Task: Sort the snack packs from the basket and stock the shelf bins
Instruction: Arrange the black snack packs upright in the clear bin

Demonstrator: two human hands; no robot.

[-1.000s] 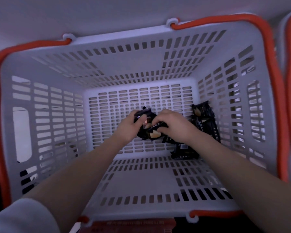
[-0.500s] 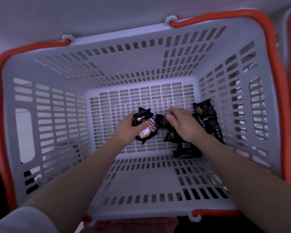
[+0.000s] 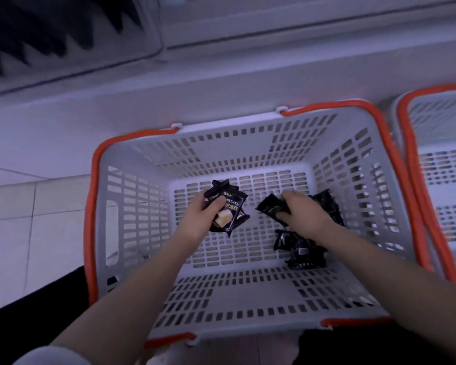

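Note:
A grey slotted basket (image 3: 132, 196) with an orange rim stands on the floor below me. Both my arms reach down into it. My left hand (image 3: 198, 217) grips a small stack of black snack packs (image 3: 233, 209) printed with a cake picture, thumb over the top one. My right hand (image 3: 302, 213) pinches another black snack pack (image 3: 270, 208) just right of the middle. More black packs lie on the basket floor: a loose heap (image 3: 299, 250) under my right wrist and others (image 3: 329, 204) against the right wall, partly hidden by my hand.
A second grey basket with an orange rim (image 3: 442, 159) stands close on the right. The pale base of a shelf unit (image 3: 221, 83) runs along the top, with a clear bin (image 3: 71, 35) above it at upper left. Floor tiles (image 3: 24, 219) lie to the left.
The view has pulled back and up, showing the shelf base and second basket. My hands moved apart: the left keeps its stack, the right now pinches a separate pack.

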